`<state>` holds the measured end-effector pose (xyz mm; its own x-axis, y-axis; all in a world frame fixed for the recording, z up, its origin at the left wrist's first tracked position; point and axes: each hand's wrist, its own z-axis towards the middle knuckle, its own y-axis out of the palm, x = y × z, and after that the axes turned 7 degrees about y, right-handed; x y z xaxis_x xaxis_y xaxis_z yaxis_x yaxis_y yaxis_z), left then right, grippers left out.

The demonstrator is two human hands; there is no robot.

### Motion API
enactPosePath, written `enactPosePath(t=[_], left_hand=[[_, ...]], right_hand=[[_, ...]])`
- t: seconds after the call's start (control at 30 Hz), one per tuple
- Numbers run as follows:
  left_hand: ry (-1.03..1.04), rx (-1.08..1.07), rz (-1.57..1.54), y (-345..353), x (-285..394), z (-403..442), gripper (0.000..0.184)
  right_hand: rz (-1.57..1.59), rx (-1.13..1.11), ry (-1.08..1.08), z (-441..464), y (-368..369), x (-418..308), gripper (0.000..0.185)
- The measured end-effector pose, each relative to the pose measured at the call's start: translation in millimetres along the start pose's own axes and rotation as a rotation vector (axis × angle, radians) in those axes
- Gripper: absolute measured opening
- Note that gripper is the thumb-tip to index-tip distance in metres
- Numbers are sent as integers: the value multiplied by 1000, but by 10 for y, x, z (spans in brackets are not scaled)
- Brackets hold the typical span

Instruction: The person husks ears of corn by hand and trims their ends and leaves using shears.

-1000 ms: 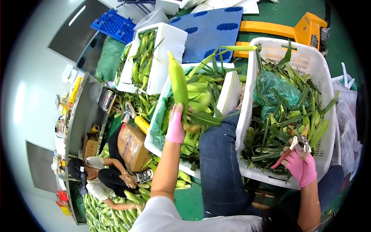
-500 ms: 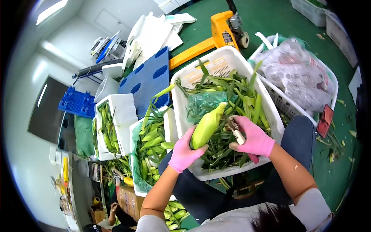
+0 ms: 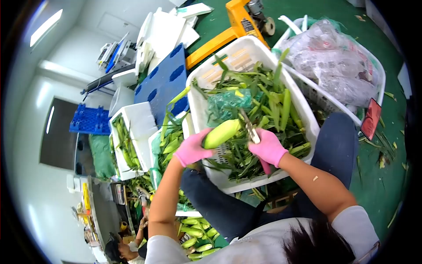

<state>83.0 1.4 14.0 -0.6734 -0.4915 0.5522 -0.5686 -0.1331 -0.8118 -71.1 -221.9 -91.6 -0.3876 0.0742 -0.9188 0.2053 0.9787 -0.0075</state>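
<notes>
My left hand (image 3: 192,147), in a pink glove, is wrapped around an ear of corn (image 3: 222,134) in its green husk. The ear lies nearly level, one end toward my right hand. My right hand (image 3: 269,148), also gloved in pink, grips pruning shears (image 3: 251,131) with metal blades and a reddish handle end. The blades point up beside the ear's right end; whether they touch it I cannot tell. Both hands are over a white plastic crate (image 3: 259,53) filled with cut green husks and leaves (image 3: 274,99), with a green plastic bag (image 3: 231,103) among them.
A white basket of clear plastic bags (image 3: 329,66) stands right, a phone (image 3: 371,121) at its corner. Behind are a yellow pallet jack (image 3: 215,46) and blue pallet (image 3: 162,83). Leftward are a foam box (image 3: 140,125) of corn, more ears (image 3: 200,233), and another person (image 3: 118,248).
The ear has tipped from steeply upright to nearly level, and my left hand has moved left with it. The shears' blades now stand at the ear's end. The view has shifted; another person's head shows lower left.
</notes>
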Motion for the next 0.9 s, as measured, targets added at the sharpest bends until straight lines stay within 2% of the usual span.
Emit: enactPosePath(t=[0.03,0.07,0.1,0.13,0.2,0.23,0.27,0.3,0.37,0.4,0.43,0.5,0.53,0.57,0.63,0.73,0.77,0.8,0.87,0.9], left_hand=[[-26,-38,194,-73,97,33,63],[59,-21,341,-98,190,44,62],[142,-25,459,-111,274,60,61],[156,-57,547,-99,432,100,62],[321,-53,593,-69,611,207,62],[360,-69,568,-66,704,259,62],[420,-81,601,-82,744,314,63],[380,-123,683,-92,804,338,70],[355,252,727,53,845,331,74],[215,436,689,162,859,292,77],[121,529,829,238,1016,203,72],[123,801,437,587,800,-6,63],[-112,830,-167,824,833,-116,52],[-210,714,-563,943,985,-71,49],[-246,761,-1227,1241,804,82,52],[-154,823,-1479,1385,367,239,49],[-133,842,-1530,1411,319,232,46],[-157,844,-1545,1419,288,219,46],[-165,861,-1526,1399,316,184,49],[-155,870,-1494,1396,342,159,52]], right_hand=[[192,7,-28,131,-5,72,19],[378,32,-52,253,-85,150,14],[436,-58,-5,260,-253,63,19],[330,-261,188,54,-497,-277,26],[202,-618,59,94,-552,-216,33],[97,-657,30,-115,-605,-414,40],[12,-578,-112,-137,-512,-387,48],[-75,-514,-257,-132,-406,-319,58],[17,-355,-242,-85,-289,-194,67],[205,-341,-188,17,-219,-87,70],[234,-274,-55,-176,-375,-334,69],[282,-92,-35,-148,-364,-309,70],[123,-11,-42,-208,-429,-362,74],[8,-27,-19,-275,-500,-444,76],[21,-150,-71,-265,-420,-375,73],[-190,-247,-62,-289,-179,-254,72],[-181,-186,-127,-257,-69,-159,69],[-213,-198,-139,-275,-96,-157,63],[-245,-299,-128,-254,-146,-187,64],[-161,-406,37,-401,-276,-479,63]])
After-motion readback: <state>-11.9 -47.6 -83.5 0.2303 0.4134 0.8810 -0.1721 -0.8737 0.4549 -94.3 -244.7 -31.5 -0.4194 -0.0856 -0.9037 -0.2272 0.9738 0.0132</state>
